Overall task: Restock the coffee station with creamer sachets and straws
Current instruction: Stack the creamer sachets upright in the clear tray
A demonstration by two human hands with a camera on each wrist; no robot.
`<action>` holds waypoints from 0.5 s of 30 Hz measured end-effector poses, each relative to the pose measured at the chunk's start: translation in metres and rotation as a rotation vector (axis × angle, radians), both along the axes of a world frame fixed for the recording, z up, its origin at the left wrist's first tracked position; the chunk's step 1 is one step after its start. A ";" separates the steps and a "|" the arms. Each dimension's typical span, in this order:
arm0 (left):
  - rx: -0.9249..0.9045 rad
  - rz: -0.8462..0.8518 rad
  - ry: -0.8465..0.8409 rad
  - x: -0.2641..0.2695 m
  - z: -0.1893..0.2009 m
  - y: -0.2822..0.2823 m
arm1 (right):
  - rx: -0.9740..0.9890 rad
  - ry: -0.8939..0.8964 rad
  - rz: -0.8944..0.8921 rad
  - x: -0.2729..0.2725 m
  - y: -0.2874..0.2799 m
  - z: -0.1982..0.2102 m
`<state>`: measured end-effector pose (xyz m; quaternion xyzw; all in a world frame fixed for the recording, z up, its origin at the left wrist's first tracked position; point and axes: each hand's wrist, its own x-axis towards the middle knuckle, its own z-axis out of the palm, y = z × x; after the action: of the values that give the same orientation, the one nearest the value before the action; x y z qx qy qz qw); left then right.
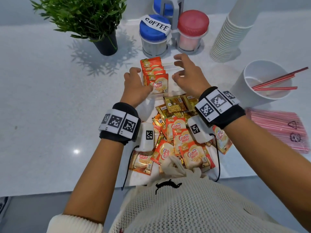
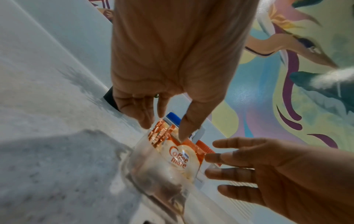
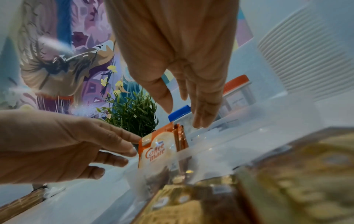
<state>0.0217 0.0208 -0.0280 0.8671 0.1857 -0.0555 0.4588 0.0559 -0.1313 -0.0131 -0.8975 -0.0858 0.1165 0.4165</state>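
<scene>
Head and wrist views of a pale worktop (image 1: 42,101). Near its middle stands a clear plastic box (image 1: 170,68) holding a row of upright orange creamer sachets (image 1: 154,73) along its left side. The left hand (image 1: 134,84), fingers relaxed and straight, touches the front sachet and the box's left wall; nothing is gripped. The right hand (image 1: 188,76) hovers over the box's right side, fingers spread and open, holding nothing. Between box and the worktop's near edge lies a loose heap of orange creamer sachets and gold sachets (image 1: 178,130). Toward the right edge stands a white cup (image 1: 242,91) containing a few red-and-white striped straws (image 1: 276,81); nearer, a clear packet of pink striped straws (image 1: 279,128) lies flat. Toward the far edge: a blue-lidded jar labelled COFFEE (image 1: 154,34), a red-lidded jar (image 1: 191,31), a stack of white paper cups (image 1: 230,37) and a green potted plant (image 1: 87,19).
</scene>
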 end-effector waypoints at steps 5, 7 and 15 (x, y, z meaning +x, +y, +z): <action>0.006 -0.005 -0.178 -0.010 -0.002 -0.008 | -0.215 -0.120 0.148 -0.016 -0.017 -0.005; 0.030 -0.074 -0.175 -0.015 -0.004 -0.013 | -0.323 -0.121 0.205 -0.023 -0.020 -0.010; 0.071 -0.144 -0.132 -0.026 -0.010 -0.022 | -0.591 -0.011 0.447 -0.039 -0.020 -0.022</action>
<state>-0.0046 -0.0011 -0.0379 0.8957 0.0943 -0.0246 0.4339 0.0167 -0.1512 -0.0352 -0.9387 -0.2448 0.2196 0.1033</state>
